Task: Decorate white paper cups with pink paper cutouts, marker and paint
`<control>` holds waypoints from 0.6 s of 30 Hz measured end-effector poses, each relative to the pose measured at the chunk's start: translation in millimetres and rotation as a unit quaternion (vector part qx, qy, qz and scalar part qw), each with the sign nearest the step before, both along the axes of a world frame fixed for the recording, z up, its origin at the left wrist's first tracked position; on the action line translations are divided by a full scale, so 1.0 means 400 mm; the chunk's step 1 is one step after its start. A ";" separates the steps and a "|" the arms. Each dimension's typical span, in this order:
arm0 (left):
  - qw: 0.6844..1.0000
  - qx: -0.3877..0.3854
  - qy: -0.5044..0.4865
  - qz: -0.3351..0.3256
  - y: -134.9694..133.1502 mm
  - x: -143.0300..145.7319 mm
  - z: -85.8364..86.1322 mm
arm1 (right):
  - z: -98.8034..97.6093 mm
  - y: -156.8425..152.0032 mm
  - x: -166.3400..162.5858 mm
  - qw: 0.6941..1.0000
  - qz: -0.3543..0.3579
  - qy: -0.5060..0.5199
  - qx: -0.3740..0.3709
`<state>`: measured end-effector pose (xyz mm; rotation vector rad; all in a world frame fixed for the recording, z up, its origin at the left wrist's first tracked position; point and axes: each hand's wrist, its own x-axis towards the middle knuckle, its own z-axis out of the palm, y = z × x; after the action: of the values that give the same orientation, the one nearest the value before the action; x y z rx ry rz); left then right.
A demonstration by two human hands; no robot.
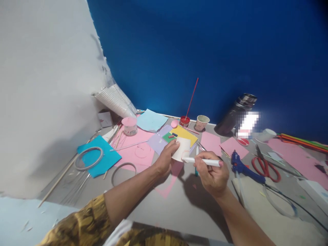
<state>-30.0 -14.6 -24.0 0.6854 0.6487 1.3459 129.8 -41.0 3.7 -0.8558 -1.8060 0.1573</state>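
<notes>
My left hand (167, 155) is wrapped round a white paper cup (182, 147), which is held up tilted above the table. A faint pinkish curved line shows near the cup's lower right side. In my right hand (213, 172) is a white marker pen (205, 161) with a pink end, and its tip touches the cup or lies right against it. Just below the cup lies pink paper (176, 168). Behind it are yellow paper (185, 134) and lilac paper (156, 142). A teal pen (196, 162) lies partly hidden by my right hand.
A blue glue gun (246, 170) and red-handled scissors (266, 167) lie to the right. A dark bottle (234, 114) and a patterned cup (202, 122) stand behind. Stacked cups (116, 99), a pink-topped cup (130, 127) and tape rings (88, 159) are on the left.
</notes>
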 end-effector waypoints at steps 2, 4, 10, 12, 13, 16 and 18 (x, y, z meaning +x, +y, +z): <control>1.000 -0.005 0.003 0.001 0.000 -0.001 0.001 | -0.004 -0.001 0.002 1.000 0.004 0.008 -0.005; 1.000 -0.010 0.000 -0.007 0.000 -0.001 0.002 | -0.008 -0.001 0.003 1.000 0.002 0.026 -0.005; 1.000 -0.014 -0.012 0.010 0.002 0.000 0.000 | -0.012 0.000 0.001 0.999 0.024 0.011 -0.033; 1.000 -0.017 -0.012 0.010 0.003 -0.001 -0.002 | -0.011 0.000 -0.001 0.999 0.017 0.020 -0.038; 1.000 -0.018 -0.011 0.006 0.003 -0.001 -0.002 | -0.010 -0.001 -0.002 0.999 0.011 0.026 -0.041; 0.999 -0.032 -0.017 0.009 0.003 -0.002 -0.001 | -0.007 -0.002 -0.003 0.998 0.008 0.024 -0.050; 0.998 -0.045 -0.022 0.025 0.003 -0.003 0.002 | -0.006 -0.002 -0.003 0.998 0.014 0.014 -0.054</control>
<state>-31.1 -13.4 -23.1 0.5699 0.6906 1.3652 128.5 -41.7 1.1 -0.8996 -1.7960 0.2859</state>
